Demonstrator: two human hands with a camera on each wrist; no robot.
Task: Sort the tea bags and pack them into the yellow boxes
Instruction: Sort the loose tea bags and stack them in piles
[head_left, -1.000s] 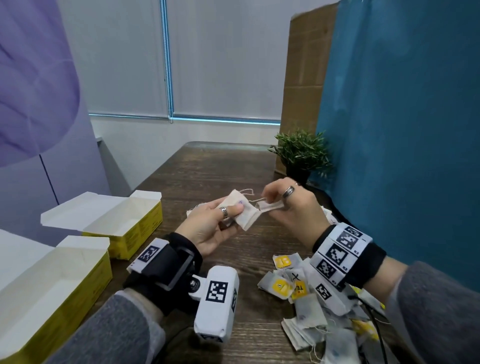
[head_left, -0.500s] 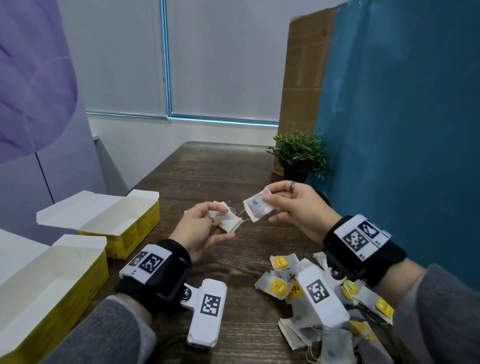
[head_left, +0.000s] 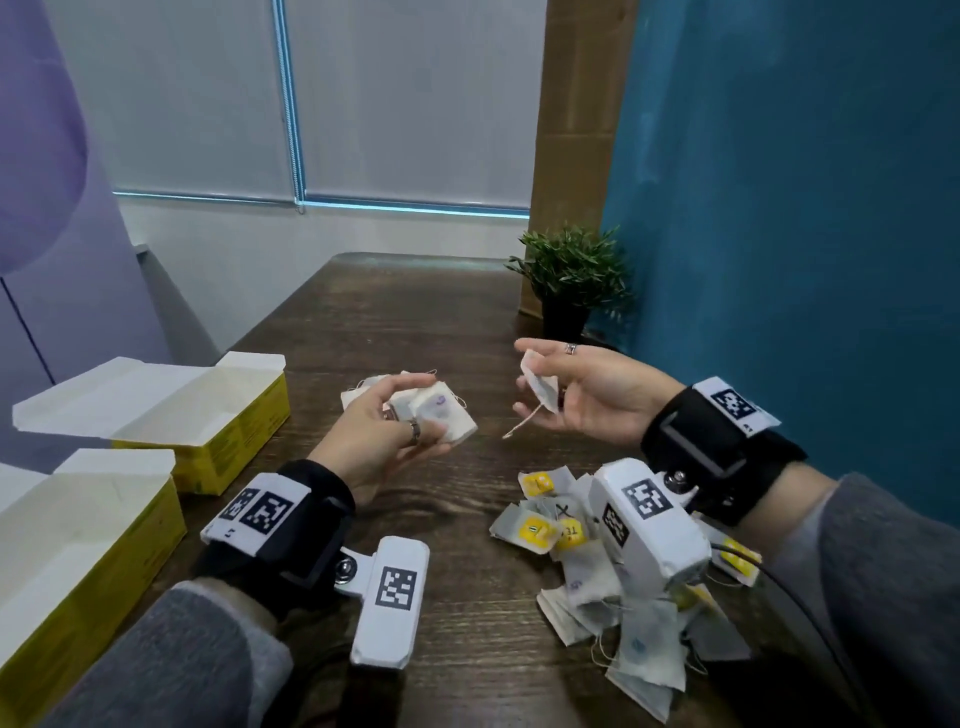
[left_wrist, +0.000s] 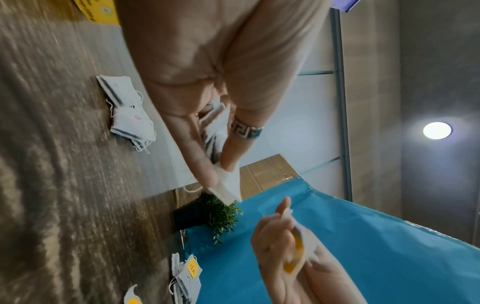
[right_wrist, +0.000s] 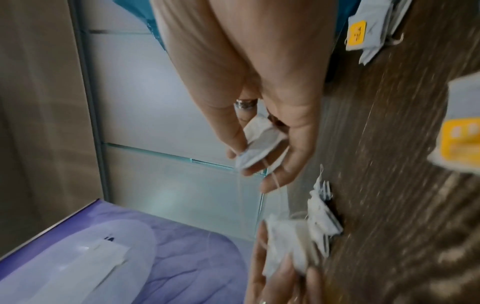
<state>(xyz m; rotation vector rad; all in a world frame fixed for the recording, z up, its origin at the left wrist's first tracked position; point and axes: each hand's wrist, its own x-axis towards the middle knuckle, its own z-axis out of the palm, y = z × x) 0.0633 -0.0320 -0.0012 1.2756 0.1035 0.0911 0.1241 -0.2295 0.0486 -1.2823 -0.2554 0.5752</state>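
Observation:
My left hand (head_left: 434, 408) grips a small bundle of white tea bags (head_left: 447, 418) above the table's middle; the left wrist view shows thumb and finger pinching the bundle (left_wrist: 228, 183). My right hand (head_left: 524, 379), palm turned up, pinches a single tea bag (head_left: 540, 387) whose string hangs down, seen close as the single tea bag (right_wrist: 259, 144). A loose pile of tea bags (head_left: 566, 540), some with yellow tags, lies at the lower right under my right wrist. Two open yellow boxes (head_left: 223, 431) (head_left: 88, 561) stand at the left.
A short stack of white tea bags (head_left: 358, 392) lies on the dark wooden table (head_left: 415, 312) just behind my left hand, the same stack (left_wrist: 130, 111). A small potted plant (head_left: 571, 280) stands at the back right by the blue wall (head_left: 779, 208).
My hands have drawn apart. The right hand has pulled one tea bag away from the left hand's bundle and turned palm up; the left hand has sunk a little with its bundle.

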